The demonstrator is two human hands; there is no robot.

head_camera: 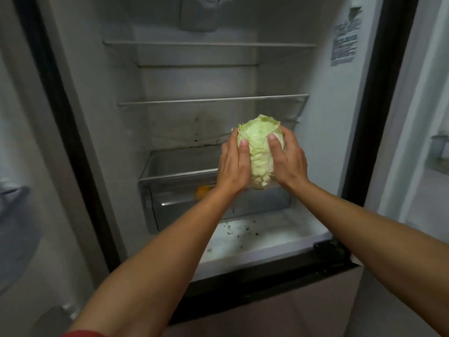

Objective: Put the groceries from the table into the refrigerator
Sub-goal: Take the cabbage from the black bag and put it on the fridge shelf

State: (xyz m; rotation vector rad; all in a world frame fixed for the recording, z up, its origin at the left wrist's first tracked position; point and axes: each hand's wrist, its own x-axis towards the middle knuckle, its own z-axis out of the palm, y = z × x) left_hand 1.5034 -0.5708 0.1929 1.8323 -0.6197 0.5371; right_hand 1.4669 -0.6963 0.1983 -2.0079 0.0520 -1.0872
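Orange item [202, 190] half behind left hand [233, 164], cabbage [258, 139] underside unseen, label [345, 42] blurred

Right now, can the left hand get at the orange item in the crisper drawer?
Probably not: left hand and right hand both grip the cabbage, and the orange item sits behind the clear front of the crisper drawer.

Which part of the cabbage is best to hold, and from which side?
Hold the cabbage by its rounded flanks, one palm from each side, as the left hand and right hand do now, thumbs over the near face. It is a wide ball without a handle, so one hand would likely slip.
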